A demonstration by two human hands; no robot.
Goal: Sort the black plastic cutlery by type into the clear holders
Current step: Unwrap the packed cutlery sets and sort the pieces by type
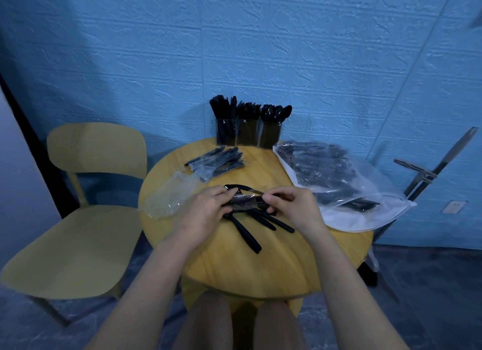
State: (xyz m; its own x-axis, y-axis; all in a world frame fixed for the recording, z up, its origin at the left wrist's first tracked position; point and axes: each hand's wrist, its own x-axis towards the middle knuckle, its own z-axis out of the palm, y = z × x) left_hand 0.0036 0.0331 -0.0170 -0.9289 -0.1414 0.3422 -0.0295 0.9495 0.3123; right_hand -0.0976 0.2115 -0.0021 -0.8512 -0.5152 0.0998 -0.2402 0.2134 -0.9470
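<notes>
A small clear-wrapped packet of black cutlery (245,203) is held over the round yellow table (260,266). My left hand (206,211) grips its left end and my right hand (294,208) pinches its right end. Several loose black cutlery pieces (247,233) lie on the table just below my hands. Three clear holders (247,134) stand side by side at the table's far edge, full of black knives, forks and spoons.
A pile of wrapped cutlery packets (219,161) lies left of the holders. Empty clear wrappers (169,197) sit at the table's left edge. A large clear bag of cutlery (336,185) covers the right side. A yellow chair (78,219) stands to the left.
</notes>
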